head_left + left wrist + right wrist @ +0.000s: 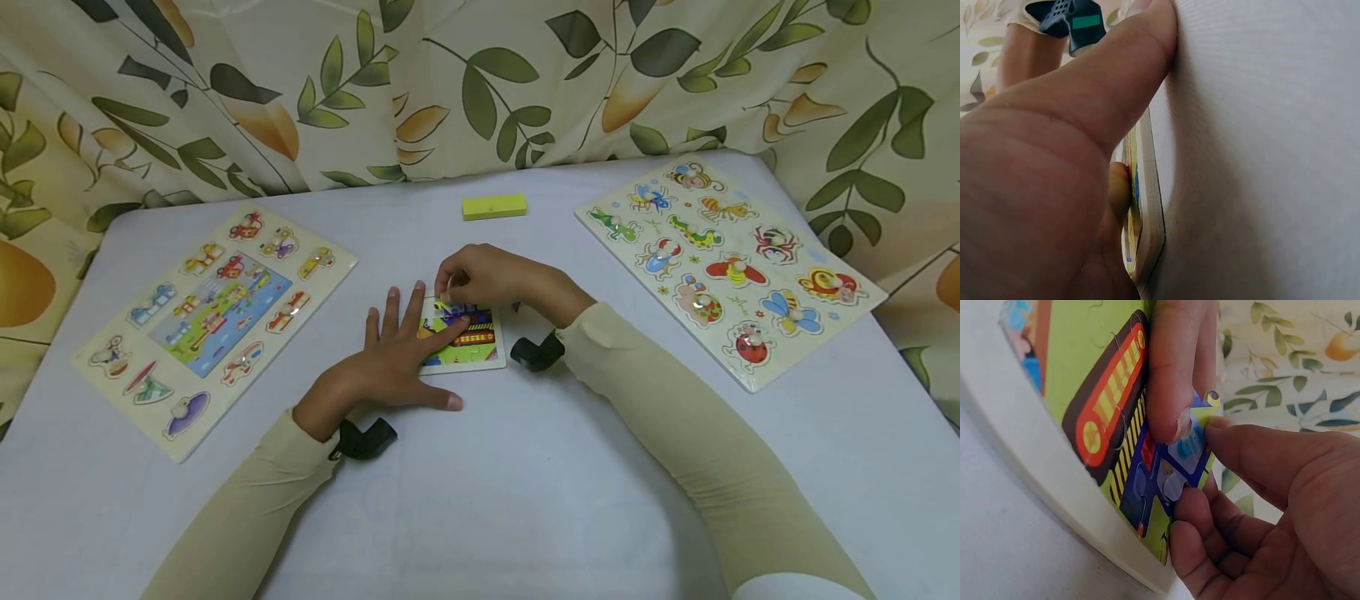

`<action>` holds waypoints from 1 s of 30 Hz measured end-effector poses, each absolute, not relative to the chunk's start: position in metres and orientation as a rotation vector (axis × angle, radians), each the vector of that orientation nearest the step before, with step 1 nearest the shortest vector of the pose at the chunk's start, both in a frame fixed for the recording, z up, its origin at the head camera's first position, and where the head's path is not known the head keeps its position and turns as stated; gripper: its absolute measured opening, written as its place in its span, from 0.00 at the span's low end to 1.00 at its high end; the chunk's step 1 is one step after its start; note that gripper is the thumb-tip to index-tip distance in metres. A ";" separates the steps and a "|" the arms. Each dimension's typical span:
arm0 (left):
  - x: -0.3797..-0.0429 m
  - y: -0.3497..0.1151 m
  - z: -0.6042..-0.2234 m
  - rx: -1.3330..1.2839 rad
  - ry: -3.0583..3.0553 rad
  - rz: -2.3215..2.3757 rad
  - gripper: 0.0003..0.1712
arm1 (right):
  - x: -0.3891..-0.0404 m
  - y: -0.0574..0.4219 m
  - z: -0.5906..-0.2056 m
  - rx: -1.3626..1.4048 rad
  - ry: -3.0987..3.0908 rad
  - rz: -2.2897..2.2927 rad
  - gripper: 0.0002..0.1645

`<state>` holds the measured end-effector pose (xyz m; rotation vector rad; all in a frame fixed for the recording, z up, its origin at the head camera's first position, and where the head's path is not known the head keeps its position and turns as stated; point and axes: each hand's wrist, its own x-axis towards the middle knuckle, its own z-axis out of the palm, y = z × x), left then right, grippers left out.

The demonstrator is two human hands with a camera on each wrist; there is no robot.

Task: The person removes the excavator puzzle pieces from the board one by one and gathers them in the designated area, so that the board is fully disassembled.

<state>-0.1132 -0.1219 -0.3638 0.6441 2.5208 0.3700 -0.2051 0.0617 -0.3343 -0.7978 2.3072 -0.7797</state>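
A small jigsaw puzzle (480, 354) in a pale-edged tray (1079, 519) lies in the middle, with a tracked vehicle pictured on it. My left hand (393, 362) is spread beside it, fingers straight, its index finger (1172, 375) laid over the picture. The left thumb (1116, 69) touches the cloth near the tray's front edge. At the puzzle's far left corner my right hand (495, 275) pinches a blue and yellow-green jigsaw piece (1194, 450) between thumb and fingers. That piece tilts up from the picture, and the fingers hide part of it.
A peg puzzle board of vehicles (172, 333) lies at the left, and one of insects (727, 333) at the right. Behind the jigsaw sits a yellow block (495, 207). A leaf-patterned curtain (480, 83) hangs along the back of the white-covered table (480, 500).
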 end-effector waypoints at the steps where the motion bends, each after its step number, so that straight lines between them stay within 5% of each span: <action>1: -0.113 -0.122 -0.364 0.644 2.520 0.371 0.60 | -0.205 0.062 -0.334 -0.794 2.309 -0.781 0.06; 30: -0.114 -0.121 -0.366 0.621 2.521 0.363 0.61 | -0.214 0.074 -0.342 -0.843 2.291 -0.985 0.10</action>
